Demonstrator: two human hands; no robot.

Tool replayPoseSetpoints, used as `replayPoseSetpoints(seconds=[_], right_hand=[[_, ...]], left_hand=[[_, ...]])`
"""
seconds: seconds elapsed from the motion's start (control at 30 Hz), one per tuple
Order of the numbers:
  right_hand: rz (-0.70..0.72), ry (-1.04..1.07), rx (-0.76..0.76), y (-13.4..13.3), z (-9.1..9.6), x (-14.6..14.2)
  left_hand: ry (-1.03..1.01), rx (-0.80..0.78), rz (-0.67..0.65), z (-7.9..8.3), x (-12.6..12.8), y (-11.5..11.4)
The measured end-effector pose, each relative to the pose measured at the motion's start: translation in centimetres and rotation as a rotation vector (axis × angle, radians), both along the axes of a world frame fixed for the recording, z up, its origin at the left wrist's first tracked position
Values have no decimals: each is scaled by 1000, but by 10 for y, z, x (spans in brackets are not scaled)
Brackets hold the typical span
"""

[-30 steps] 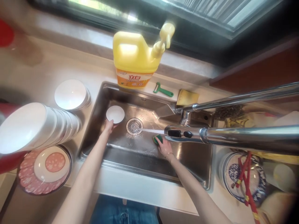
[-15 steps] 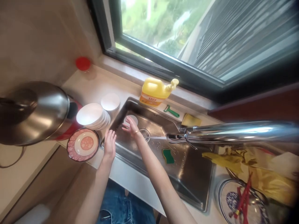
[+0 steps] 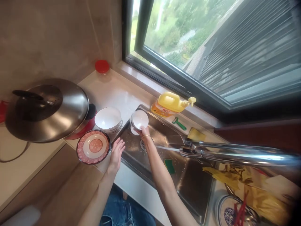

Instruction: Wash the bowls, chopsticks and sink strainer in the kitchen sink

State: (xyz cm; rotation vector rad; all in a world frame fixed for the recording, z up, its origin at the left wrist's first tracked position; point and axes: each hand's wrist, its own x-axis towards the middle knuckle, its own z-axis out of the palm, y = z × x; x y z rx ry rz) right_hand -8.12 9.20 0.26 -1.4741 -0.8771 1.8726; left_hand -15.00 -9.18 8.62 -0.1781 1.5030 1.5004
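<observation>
In my right hand (image 3: 144, 133) is a small stack of white bowls (image 3: 140, 119), gripped at the near rim and held tilted over the left end of the sink (image 3: 131, 150). Another white round piece (image 3: 134, 130) shows partly below them; the bowls cover the rest. My left hand (image 3: 117, 153) is open and empty, fingers spread, by the sink's left rim. Close to it on the counter sit stacked pink-and-white plates (image 3: 93, 147) and a stack of larger white bowls (image 3: 108, 120).
A chrome faucet (image 3: 202, 150) runs water leftward across the sink, above a green sponge (image 3: 169, 166). Behind stand a yellow detergent jug (image 3: 168, 104), a green peeler (image 3: 179, 123) and a yellow cloth (image 3: 196, 134). A lidded pot (image 3: 47, 110) is left; yellow bags (image 3: 256, 185) are right.
My right hand has taken hold of the small white bowls, which have moved from the counter to above the sink. My left hand stays open near the sink edge. The view has shifted.
</observation>
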Motion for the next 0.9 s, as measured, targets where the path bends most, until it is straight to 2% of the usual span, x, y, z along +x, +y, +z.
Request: replayPoseSetpoints(seconds=[0.07,0.17,0.3,0.43,0.5,0.6,0.67,0.77,0.83,0.9], right_hand=[[-39,-111,-26,-4,-19,20],[11,-284,-39,-4,-45,30],[42,-367,-38,-1,-71,22],[81,-450,-51,-2,-78,22],[119,-595,-51,-3,-70,25],[185,-733,83,-7,-38,17],[283,-564,170,-13,-7,-1],[463,-93,85,-25,41,-41],[539,82,58,-31,64,-65],[557,136,73,-34,76,-79]], left_hand=[[1,-1,-10,-2,-1,0],[23,0,-25,4,-8,1],[101,19,-144,31,-22,0],[169,59,-184,55,-35,-7],[241,45,-143,60,-46,-12],[571,-7,72,60,-77,-11],[790,-10,215,57,-103,-2],[735,-14,178,50,-131,17],[716,-54,195,46,-133,27],[679,-80,219,42,-125,31]])
